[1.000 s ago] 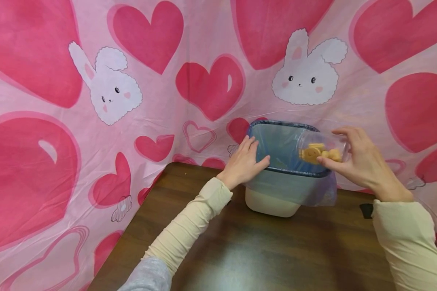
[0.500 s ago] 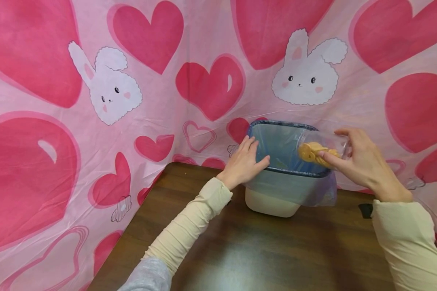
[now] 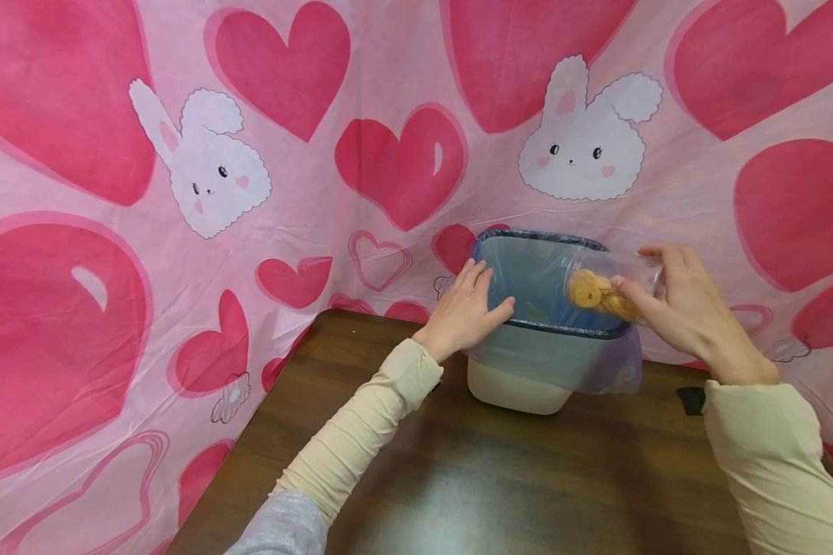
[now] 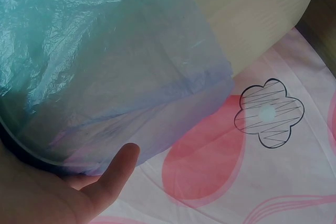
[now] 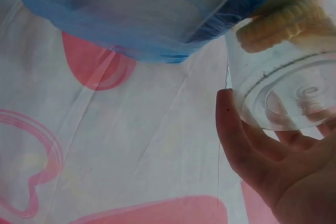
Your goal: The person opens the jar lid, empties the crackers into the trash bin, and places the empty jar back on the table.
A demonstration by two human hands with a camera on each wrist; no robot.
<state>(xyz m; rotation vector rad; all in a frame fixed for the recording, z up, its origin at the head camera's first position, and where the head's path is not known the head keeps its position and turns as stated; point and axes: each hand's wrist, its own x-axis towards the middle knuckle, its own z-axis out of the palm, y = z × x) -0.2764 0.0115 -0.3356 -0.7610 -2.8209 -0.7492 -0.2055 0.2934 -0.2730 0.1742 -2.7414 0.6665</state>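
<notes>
Cup (image 3: 621, 266): tipped sideways above right end of bin (image 3: 517, 385), biscuits (image 3: 586, 289) inside.
Right hand (image 3: 697, 316): fingers clamped round cup.
Left hand (image 3: 461, 312): on bin's left rim, thumb apart from fingers.
Blue bag (image 3: 527, 277): lining bin on table (image 3: 486, 486).

Bare left hand (image 3: 460, 311), and behind the wrist comes a cream sleeve (image 3: 361, 435), creased all along, meeting grey cloth (image 3: 286, 524) further up the arm! Over to the right hand (image 3: 701, 320), bare too, with a roomier cream sleeve (image 3: 787, 478) and a broad, loose cuff (image 3: 760, 416).
</notes>
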